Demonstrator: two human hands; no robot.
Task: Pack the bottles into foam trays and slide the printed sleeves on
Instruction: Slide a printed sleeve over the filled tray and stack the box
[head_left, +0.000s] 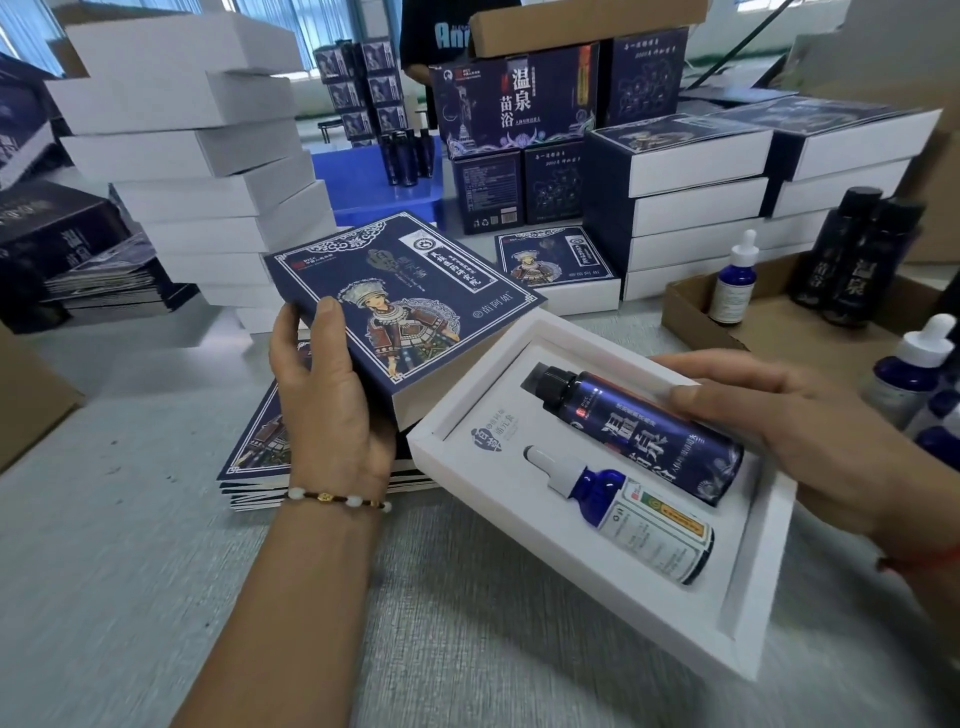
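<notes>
A white foam tray (748, 613) is held above the table at centre right. In it lie a tall dark-blue bottle (644, 431) with a black cap and a small blue dropper bottle (628, 512) with a white top. My right hand (810, 436) grips the tray's far right edge, thumb on the rim beside the tall bottle. My left hand (327, 415) holds a dark-blue printed sleeve (400, 306) by its left edge, tilted up. The sleeve's open end sits against the tray's upper left corner.
Flat printed sleeves (254, 457) are stacked under my left hand. White trays (197, 156) pile up at the left, sleeved boxes (691, 208) at the right. A cardboard box (769, 317) holds loose bottles at right. A person stands behind blue cartons (514, 109).
</notes>
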